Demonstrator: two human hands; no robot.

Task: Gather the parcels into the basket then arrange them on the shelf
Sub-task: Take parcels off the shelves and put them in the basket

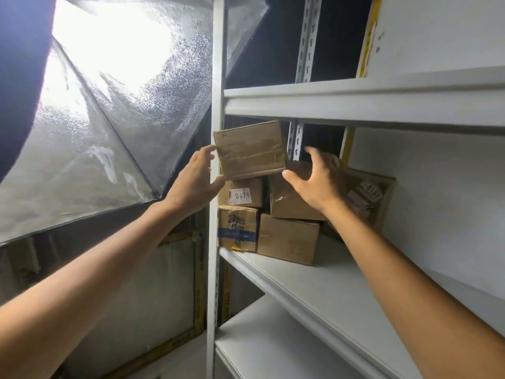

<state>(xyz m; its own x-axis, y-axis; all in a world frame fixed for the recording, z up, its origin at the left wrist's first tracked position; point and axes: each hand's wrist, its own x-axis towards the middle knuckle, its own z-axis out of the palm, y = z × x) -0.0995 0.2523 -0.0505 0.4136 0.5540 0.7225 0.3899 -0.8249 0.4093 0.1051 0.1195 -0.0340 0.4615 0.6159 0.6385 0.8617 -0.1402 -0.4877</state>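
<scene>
White shelf point(328, 285) carries stacked boxes point(287, 237) at its left end (right part bare). On them the top box point(250, 150) sits tilted; left hand point(195, 179) and right hand point(317, 181) flank its edges, fingers spread, neither closed on it.

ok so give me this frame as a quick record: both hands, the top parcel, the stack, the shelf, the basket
left hand: open, fingers spread, at the top parcel's left edge; contact unclear
right hand: open, thumb near the parcel's lower right corner; no grip
top parcel: taped brown box, tilted, on top of the stack
stack: cardboard boxes below, including a white-label box and a blue-band box
shelf: white metal, stack at its left end
basket: not in view
</scene>
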